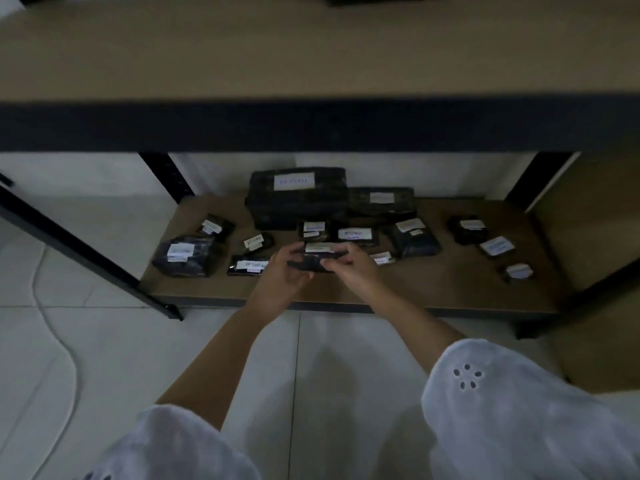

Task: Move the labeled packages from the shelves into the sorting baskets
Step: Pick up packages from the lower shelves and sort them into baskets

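Dim light falls on a white tiled floor [104,341], where a pale cable [65,358] snakes along the left side. A black-framed rack stands on it; its upper board [311,46] fills the top of the view and its lower shelf [450,289] carries black-wrapped parcels with white labels (the print is too blurred to read).

Near the shelf's left edge lies a bulky bundle [187,254], with a small packet [214,227] just behind it. A flat packet [247,265] lies close to the front edge, partly behind the left hand [282,271]. That hand curls its fingers round the left end of the held package [311,263], a small dark parcel with its label facing up, above the shelf's front middle. The right hand [349,268] pinches the parcel's right end between thumb and fingers.

Toward the back edge stands a large box [298,195], with a lower box [381,202] touching its right side. Further right lie a dark pouch [415,237], two medium packets [469,228] and, nearest the right edge, a tiny packet [517,271]. White sleeves [519,410] cover both upper arms.
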Action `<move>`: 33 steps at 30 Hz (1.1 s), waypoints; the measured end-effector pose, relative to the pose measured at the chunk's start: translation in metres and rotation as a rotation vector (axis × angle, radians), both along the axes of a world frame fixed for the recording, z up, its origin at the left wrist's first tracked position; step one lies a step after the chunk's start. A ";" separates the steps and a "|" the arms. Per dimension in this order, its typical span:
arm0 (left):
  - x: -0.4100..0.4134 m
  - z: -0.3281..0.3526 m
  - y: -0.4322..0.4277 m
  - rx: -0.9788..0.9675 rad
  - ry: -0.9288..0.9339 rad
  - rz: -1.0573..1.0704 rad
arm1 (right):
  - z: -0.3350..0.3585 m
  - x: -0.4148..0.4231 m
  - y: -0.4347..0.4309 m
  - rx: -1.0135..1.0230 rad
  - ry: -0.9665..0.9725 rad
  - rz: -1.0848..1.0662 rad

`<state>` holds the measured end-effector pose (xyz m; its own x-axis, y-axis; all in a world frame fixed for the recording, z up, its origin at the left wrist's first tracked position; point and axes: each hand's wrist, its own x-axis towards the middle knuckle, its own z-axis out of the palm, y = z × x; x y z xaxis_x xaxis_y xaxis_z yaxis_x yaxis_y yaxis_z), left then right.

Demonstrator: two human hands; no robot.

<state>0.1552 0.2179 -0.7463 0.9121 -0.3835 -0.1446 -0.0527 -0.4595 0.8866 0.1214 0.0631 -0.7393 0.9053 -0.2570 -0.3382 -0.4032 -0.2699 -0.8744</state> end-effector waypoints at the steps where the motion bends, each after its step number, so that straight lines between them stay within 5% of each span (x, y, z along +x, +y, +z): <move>1: 0.011 -0.015 0.005 0.021 -0.021 0.010 | -0.018 0.008 0.004 -0.005 -0.011 0.002; 8: 0.065 -0.060 0.050 0.094 -0.121 0.182 | -0.066 0.066 0.039 -0.147 -0.172 0.027; 13: 0.077 -0.076 0.069 0.110 -0.118 0.298 | -0.073 0.124 0.071 -0.483 -0.241 0.113; 24: 0.094 -0.088 0.083 0.189 -0.195 0.414 | -0.105 0.181 0.103 -1.055 -0.104 0.675; 30: 0.098 -0.096 0.081 0.213 -0.142 0.400 | -0.100 0.177 0.108 -1.031 -0.219 0.562; 33: 0.095 -0.094 0.073 0.228 -0.163 0.377 | -0.095 0.170 0.100 -0.783 -0.270 0.363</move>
<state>0.2499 0.2914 -0.8400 0.9995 0.0036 -0.0302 0.0251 -0.6554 0.7548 0.2912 0.1635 -0.8342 0.9988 -0.0070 0.0488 0.0152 -0.8980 -0.4397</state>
